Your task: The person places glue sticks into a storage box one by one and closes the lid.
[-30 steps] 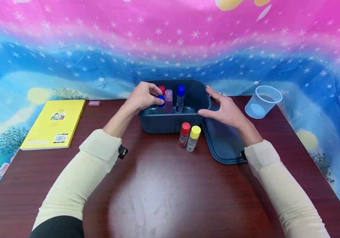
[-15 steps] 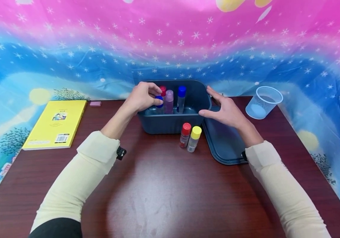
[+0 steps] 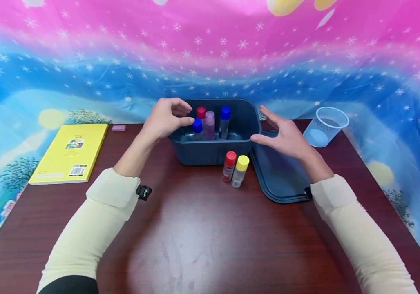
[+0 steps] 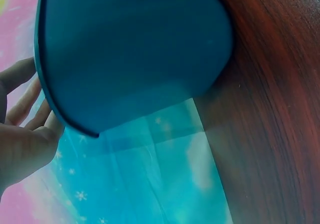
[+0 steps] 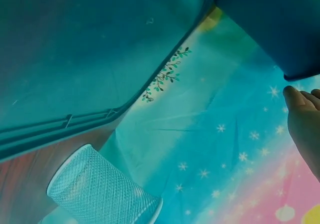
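Observation:
A dark blue-grey plastic bin (image 3: 210,153) stands at the back of the table. Inside it, several capped tubes stand upright: a short blue-capped tube (image 3: 197,126), a red-capped tube (image 3: 201,112), a purple tube (image 3: 209,124) and a taller blue-capped tube (image 3: 224,122). My left hand (image 3: 166,117) is over the bin's left rim, thumb and fingers spread, the thumb tip close to the short blue cap. My right hand (image 3: 285,134) is spread at the right rim, its thumb by the front corner. A red-topped tube (image 3: 229,166) and a yellow-capped tube (image 3: 240,171) stand in front of the bin.
The bin's dark lid (image 3: 280,175) lies on the table under my right forearm. A white mesh cup (image 3: 320,134) is at the back right. At left lie a yellow book (image 3: 68,155) and a pink eraser-like block (image 3: 119,128).
My left hand has let go of the short blue-capped tube and drawn back to the left. The tube stands in the bin. My right hand has shifted slightly right, away from the rim.

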The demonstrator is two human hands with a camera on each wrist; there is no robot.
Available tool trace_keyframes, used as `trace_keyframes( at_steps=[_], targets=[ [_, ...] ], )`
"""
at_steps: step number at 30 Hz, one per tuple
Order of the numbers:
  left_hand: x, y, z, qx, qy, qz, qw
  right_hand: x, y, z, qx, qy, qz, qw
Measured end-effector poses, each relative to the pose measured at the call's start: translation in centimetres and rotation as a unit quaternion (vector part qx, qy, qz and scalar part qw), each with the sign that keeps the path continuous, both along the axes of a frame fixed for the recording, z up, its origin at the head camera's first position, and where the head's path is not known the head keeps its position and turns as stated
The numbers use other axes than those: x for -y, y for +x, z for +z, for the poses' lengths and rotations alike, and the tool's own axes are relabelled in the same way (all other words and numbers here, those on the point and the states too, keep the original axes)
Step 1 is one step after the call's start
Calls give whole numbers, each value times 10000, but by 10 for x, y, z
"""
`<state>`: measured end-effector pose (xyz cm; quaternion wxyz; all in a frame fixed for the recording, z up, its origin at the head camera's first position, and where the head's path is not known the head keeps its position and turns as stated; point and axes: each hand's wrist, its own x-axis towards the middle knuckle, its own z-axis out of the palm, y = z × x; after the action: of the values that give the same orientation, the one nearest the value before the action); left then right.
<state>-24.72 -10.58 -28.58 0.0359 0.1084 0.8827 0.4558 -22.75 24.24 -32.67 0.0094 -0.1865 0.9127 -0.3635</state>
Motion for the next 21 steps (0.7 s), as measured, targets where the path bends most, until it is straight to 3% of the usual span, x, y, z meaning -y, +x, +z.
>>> trace_keyframes(
  at_steps=[7, 10, 16, 21],
  targets=[
    [19, 8, -7, -528, 423, 560, 9961, -6, 21, 12, -463, -389, 264, 9978],
    [26, 12, -13, -551, 669, 711, 9937, -6, 31, 17, -724, -472, 446, 9953],
    [41, 15, -26, -142, 1200, 798, 9895, -2, 45, 20, -758, -757, 686, 9919],
    [47, 15, -37, 456, 1958, 640, 9775, 4, 53, 13, -361, -1074, 928, 9892]
  ],
)
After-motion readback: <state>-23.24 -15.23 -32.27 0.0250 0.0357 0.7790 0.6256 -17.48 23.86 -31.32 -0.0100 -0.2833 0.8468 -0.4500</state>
